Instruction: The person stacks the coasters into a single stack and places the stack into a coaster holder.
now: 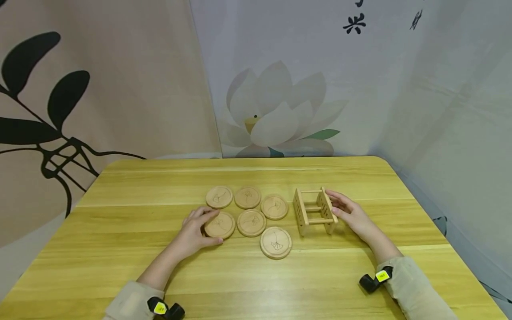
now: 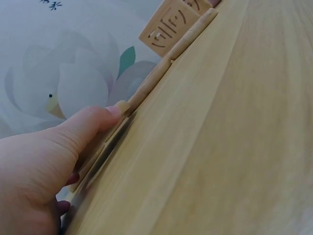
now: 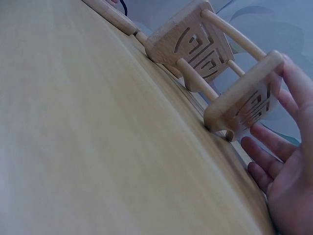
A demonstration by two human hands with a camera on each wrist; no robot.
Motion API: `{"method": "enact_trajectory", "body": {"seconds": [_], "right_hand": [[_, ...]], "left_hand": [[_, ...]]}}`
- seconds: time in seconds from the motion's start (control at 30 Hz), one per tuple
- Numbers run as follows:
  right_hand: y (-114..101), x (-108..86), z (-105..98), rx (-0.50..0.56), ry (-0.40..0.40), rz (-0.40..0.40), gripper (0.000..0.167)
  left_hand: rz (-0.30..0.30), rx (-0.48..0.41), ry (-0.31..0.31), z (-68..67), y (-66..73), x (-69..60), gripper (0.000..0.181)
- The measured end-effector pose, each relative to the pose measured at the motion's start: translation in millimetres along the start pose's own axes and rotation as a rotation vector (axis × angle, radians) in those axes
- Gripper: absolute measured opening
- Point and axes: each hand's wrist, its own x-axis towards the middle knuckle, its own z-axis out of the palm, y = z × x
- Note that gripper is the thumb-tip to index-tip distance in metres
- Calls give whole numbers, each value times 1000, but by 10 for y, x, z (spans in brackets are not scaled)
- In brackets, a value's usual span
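Your left hand (image 1: 197, 232) is at the left, gripping the near-left coaster (image 1: 221, 226) by its rim, thumb at the near edge and fingers at the far one, the grasp spread about as wide as the disc. That forearm slants in from the near left. Beyond this coaster and to its right, you have five other coasters (image 1: 251, 223) lying flat on the worktop (image 1: 224, 284): round, pale wood with a visible lip and fine plant-like line drawings. Right of them stands the rack (image 1: 301, 213), two slotted wooden panels with softened corners, joined by round rods. Your right hand (image 1: 355, 217) is just right of it, touching the right panel with loosely bent, spread fingers rather than clasping it. That forearm comes in from the near right.
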Motion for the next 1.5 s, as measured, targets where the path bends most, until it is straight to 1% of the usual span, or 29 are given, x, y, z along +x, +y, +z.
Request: {"method": "enact_trajectory", "body": {"seconds": [0.43,0.8,1.03,1.2,1.5], "right_hand": [[3,3,-1,9,1,3,50],[-5,-1,-2,11,0,12,50],[-7,3,3,8,-1,2,50],[-1,3,3,7,-2,-5,49],[4,3,-1,8,-3,-9,49]], "left_hand": [[-11,-62,35,-5,56,-2,82],[50,-116,57,62,121,4,83],[52,-148,63,85,173,-10,82],[59,-156,68,115,209,-5,81],[63,-139,73,199,310,7,82]]}}
